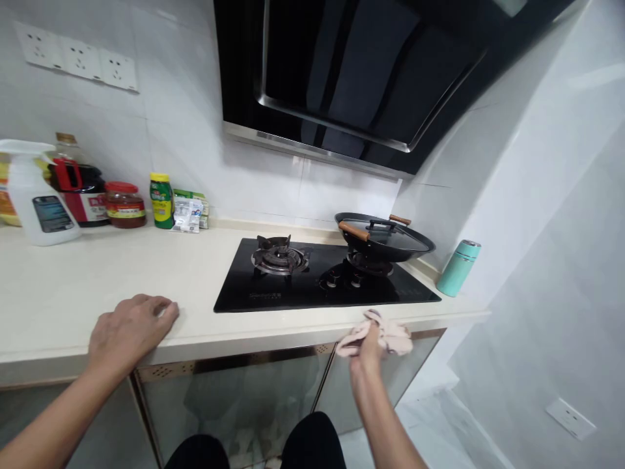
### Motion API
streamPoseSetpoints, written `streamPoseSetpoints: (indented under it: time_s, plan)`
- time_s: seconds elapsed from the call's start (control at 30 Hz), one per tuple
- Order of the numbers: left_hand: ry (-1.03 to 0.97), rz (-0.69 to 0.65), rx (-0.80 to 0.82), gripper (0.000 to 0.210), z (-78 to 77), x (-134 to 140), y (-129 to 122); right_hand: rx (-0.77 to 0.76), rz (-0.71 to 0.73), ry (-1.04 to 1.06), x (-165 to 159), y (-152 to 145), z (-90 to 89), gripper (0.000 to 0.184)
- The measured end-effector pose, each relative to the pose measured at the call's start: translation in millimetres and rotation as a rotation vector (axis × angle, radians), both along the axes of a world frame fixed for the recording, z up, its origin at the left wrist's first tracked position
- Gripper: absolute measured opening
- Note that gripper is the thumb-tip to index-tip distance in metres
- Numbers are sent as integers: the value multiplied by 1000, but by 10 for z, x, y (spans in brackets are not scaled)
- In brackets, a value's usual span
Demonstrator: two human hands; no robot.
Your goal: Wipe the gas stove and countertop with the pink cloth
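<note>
My right hand (370, 352) grips a crumpled pale pink cloth (396, 339) with darker patches. The cloth is at the counter's front edge, just below the black gas stove (293, 296), and its lower part hangs in front of the cabinet. On the left, my left hand (131, 326) rests on the cream countertop (195, 260), its fingers curled in and the thumb near the index finger. I see nothing held in it. A black wok (390, 251) with a glass lid and wooden handles sits on the stove's right burner. The left burner (280, 257) is bare.
A teal flask (459, 267) stands right of the stove. Along the left are a white spray bottle (41, 195), a dark sauce bottle (90, 195), a red-lidded jar (125, 207), a green-yellow bottle (162, 202) and small packets (188, 213). A black range hood (336, 78) overhangs the stove.
</note>
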State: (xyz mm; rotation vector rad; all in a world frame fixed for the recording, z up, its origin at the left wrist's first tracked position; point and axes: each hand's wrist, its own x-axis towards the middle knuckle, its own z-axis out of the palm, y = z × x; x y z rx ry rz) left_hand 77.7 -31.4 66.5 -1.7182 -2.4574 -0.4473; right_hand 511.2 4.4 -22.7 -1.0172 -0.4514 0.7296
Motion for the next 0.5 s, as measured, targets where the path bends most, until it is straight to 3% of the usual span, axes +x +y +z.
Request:
streamPoseSetpoints:
  time_s: [0.17,0.27,0.37,0.43,0.5]
  plan:
    - [-20,15,11,57,-9,-12,1,4,240,146,-1433,-410,-175,42]
    - [-25,16,5,58,-4,-13,-11,49,306,229,-1866,-573,-145,46]
    - [-15,6,13,58,2,-10,-26,76,368,291,-1753,-596,-89,51]
    - [-17,13,11,58,7,-1,-32,100,372,298,-1454,-534,-79,53]
    - [-14,21,14,56,9,17,-38,89,269,271,-1067,-428,-96,54]
